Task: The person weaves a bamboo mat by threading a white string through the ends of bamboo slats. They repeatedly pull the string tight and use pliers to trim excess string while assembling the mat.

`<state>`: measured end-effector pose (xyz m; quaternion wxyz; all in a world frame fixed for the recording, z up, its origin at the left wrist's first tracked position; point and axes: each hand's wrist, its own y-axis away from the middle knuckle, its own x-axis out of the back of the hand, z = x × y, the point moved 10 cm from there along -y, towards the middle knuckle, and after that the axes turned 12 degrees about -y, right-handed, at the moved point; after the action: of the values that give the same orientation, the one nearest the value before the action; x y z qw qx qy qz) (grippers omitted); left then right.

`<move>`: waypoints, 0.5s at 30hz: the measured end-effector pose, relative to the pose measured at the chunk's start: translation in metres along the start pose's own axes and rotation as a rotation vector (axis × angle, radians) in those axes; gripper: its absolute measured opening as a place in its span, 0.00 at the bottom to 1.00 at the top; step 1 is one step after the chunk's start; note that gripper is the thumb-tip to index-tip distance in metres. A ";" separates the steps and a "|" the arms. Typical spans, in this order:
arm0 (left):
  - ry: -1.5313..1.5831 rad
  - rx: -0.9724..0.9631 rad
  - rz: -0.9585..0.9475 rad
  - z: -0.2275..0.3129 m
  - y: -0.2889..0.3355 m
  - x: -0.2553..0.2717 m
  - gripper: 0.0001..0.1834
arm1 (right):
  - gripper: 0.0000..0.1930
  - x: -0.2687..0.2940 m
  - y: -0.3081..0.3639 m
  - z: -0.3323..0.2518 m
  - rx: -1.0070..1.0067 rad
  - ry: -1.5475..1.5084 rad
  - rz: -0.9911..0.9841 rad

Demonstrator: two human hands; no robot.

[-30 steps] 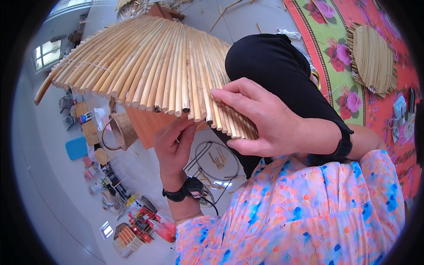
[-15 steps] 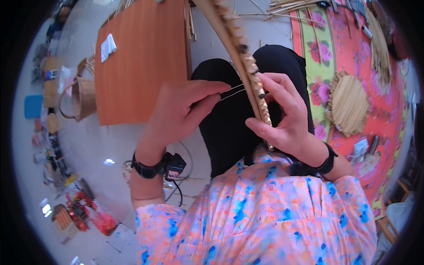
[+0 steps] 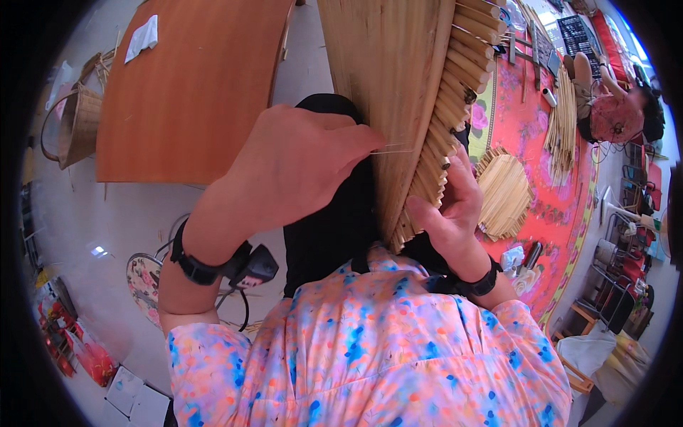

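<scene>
The bamboo-strip panel (image 3: 398, 92) runs out of the top of the picture, so its full shape cannot be seen, and it covers most of the right hand's palm; it stands on edge, tilted, just above the person's dark-clothed lap, between the two hands. The left hand (image 3: 299, 167) is closed, its fingertips pinching a thin wire (image 3: 390, 150) that reaches toward the panel's edge; whether the wire passes through the strips is too fine to tell. The right hand (image 3: 445, 213) is partly open, its fingers curled round the lower ends of the strips and its thumb pressed on the near face, so it grips the panel. A black wristband with a small black device (image 3: 250, 267) and trailing cable sits on the left wrist. At far left a woven basket (image 3: 78, 124) stands on the floor, its contents hidden by its rim. A white folded paper (image 3: 141, 37) lies on the orange bench (image 3: 185, 92). On the red flowered mat (image 3: 548, 185) lies a round bamboo mat (image 3: 504, 193), with a bundle of loose bamboo sticks (image 3: 562, 121) beyond it, beside another person (image 3: 612, 114) partly cut off. Small bright packages (image 3: 78, 349) at lower left are too blurred to make out
</scene>
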<state>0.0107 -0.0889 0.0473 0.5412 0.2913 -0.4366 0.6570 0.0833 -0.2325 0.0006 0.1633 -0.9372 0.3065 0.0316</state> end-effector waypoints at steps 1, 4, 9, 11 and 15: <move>0.017 0.011 -0.002 0.002 0.001 0.002 0.09 | 0.35 -0.001 0.000 0.000 -0.004 0.019 0.001; 0.078 0.012 0.050 0.002 0.003 0.006 0.08 | 0.33 -0.003 -0.001 -0.001 -0.034 0.100 -0.002; 0.138 -0.018 0.098 0.002 0.002 0.006 0.07 | 0.29 -0.003 0.000 -0.007 -0.052 0.323 -0.006; 0.125 -0.018 0.089 0.002 0.002 0.005 0.06 | 0.28 -0.003 0.000 -0.008 -0.050 0.405 -0.035; 0.128 -0.102 0.096 -0.003 0.001 0.001 0.10 | 0.30 0.001 0.003 -0.005 -0.053 0.360 -0.032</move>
<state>0.0099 -0.0857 0.0464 0.5500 0.1994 -0.4474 0.6764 0.0815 -0.2371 0.0041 0.0817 -0.9365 0.3149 -0.1310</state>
